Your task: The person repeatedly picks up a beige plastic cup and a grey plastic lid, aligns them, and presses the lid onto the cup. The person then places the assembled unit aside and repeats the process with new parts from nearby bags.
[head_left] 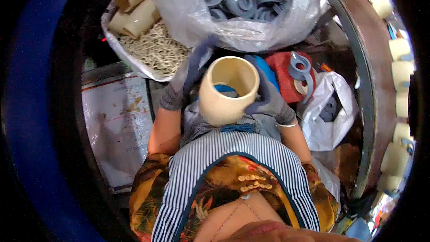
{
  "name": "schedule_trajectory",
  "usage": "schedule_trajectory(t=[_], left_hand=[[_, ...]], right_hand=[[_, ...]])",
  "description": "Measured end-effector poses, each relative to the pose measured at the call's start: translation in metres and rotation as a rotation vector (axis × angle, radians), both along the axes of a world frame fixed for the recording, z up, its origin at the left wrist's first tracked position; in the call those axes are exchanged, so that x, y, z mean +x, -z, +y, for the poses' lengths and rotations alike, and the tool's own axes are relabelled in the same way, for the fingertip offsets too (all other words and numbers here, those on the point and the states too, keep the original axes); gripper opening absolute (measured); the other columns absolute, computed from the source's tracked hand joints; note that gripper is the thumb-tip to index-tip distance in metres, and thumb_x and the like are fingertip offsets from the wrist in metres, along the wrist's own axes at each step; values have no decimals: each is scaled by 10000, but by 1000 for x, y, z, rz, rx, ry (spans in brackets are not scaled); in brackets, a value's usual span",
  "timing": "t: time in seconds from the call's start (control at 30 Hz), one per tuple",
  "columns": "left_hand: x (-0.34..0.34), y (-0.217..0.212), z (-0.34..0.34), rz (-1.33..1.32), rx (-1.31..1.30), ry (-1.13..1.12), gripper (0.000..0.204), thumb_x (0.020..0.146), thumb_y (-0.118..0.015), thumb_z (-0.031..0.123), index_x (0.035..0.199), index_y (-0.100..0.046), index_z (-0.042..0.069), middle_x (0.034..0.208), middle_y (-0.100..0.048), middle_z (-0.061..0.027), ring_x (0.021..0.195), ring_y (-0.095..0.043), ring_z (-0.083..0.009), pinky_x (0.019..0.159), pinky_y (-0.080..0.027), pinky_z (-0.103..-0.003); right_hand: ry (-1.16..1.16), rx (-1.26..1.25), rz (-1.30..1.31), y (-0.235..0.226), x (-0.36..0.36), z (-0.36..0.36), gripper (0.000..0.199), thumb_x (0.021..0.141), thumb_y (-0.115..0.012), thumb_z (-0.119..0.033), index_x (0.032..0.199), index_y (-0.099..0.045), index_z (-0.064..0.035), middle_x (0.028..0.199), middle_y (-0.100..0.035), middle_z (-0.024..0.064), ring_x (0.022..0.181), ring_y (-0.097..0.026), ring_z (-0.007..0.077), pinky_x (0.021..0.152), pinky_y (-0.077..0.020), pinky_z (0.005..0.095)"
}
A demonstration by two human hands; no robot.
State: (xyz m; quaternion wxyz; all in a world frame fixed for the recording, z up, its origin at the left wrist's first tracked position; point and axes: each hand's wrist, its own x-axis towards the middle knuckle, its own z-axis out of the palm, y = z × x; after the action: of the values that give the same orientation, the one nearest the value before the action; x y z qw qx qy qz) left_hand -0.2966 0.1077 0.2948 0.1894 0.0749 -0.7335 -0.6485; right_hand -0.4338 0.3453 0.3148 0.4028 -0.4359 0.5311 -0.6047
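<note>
A cream, hollow plastic housing [224,110], rounded at the sides, is held in front of my lap with its wide round opening facing up. Something blue shows through it at the bottom. My right hand [271,96], in a grey glove with darker fingers, grips its right side, thumb toward me. Just left of the housing, my left hand [192,71] wears the same kind of glove. Its fingers stretch away from me, apart from the housing and with nothing seen in them.
Ahead stands a clear plastic bag [179,13] of grey round parts [242,2]. A white sack [116,56] holds small pale pieces [156,49] and cream tubes [143,18]. At right are a red stool-like object [282,69] with a grey ringed part [299,67], a white bag [324,130] and a metal-edged bench [365,85].
</note>
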Motion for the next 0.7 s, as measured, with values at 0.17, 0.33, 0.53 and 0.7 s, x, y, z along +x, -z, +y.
schedule_trajectory(t=[0.17, 0.33, 0.53, 0.7], left_hand=[[9, -72, 70, 160, -511, 442, 884, 659, -830, 476, 1347, -491, 36, 1355, -509, -181, 1246, -497, -356, 1079, -359, -455], [22, -99, 110, 485, -947, 460, 524, 754, -672, 402, 1248, -587, 248, 1352, -520, -119, 1257, -500, -354, 1054, -398, -547], [19, -101, 99, 477, -933, 386, 602, 748, -736, 446, 1289, -568, 245, 1368, -514, -121, 1233, -523, -358, 1054, -405, -514], [-25, -33, 43, -246, 238, 130, 495, 975, -506, 366, 1337, -493, 28, 1198, -609, -136, 1135, -586, -219, 1000, -448, -346]], right_hand=[[357, 70, 24, -3, -45, 81, 694, 773, -758, -182, 1377, -472, 7, 1417, -476, 153, 1288, -472, 267, 1085, -368, 392], [941, 474, 984, 84, -108, 152, 513, 876, -695, -225, 1304, -527, 2, 1258, -598, 184, 1113, -587, 342, 938, -459, 376], [1075, 453, 639, 102, -113, 145, 378, 910, -653, -226, 1207, -584, -3, 1051, -646, 107, 936, -612, 228, 813, -478, 322], [972, 215, 17, 6, -91, 122, 278, 999, -533, -328, 1122, -621, -94, 747, -487, -65, 596, -380, 47, 538, -312, 212]])
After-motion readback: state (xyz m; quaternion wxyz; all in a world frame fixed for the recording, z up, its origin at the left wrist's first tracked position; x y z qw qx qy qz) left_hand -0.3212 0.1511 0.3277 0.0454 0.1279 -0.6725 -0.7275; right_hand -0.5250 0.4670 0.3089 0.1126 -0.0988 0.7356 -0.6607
